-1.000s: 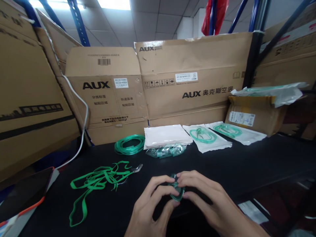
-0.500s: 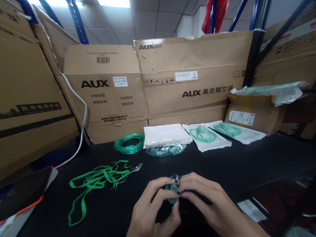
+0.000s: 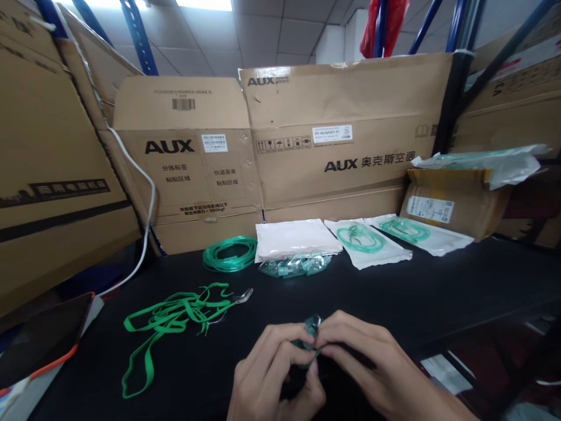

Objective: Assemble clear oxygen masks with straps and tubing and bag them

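Observation:
Close to the table's near edge, a small clear green plastic oxygen mask [image 3: 312, 325] is gripped between both hands. My left hand [image 3: 278, 368] is closed round its left side, thumb below and fingers above. From the right, my right hand [image 3: 366, 359] pinches the mask's edge, thumb and forefinger meeting the left fingertips. Fingers cover most of the mask. A tangle of green elastic straps [image 3: 184, 313] lies to the left of my hands, with a clear plastic piece [image 3: 244, 296] at its right end. More clear masks [image 3: 295, 266] lie beyond my hands.
A coil of green tubing [image 3: 230, 254], a stack of white packets [image 3: 295, 240] and two bagged tubing sets [image 3: 362, 238] line the back of the black table [image 3: 394, 298]. A small carton [image 3: 451, 202] stands at right. A phone [image 3: 48, 333] with a white cable [image 3: 149, 216] lies left.
The mask has turned and my left fingers have closed further over it, so less of its round port shows. Both hands stay at nearly the same spot.

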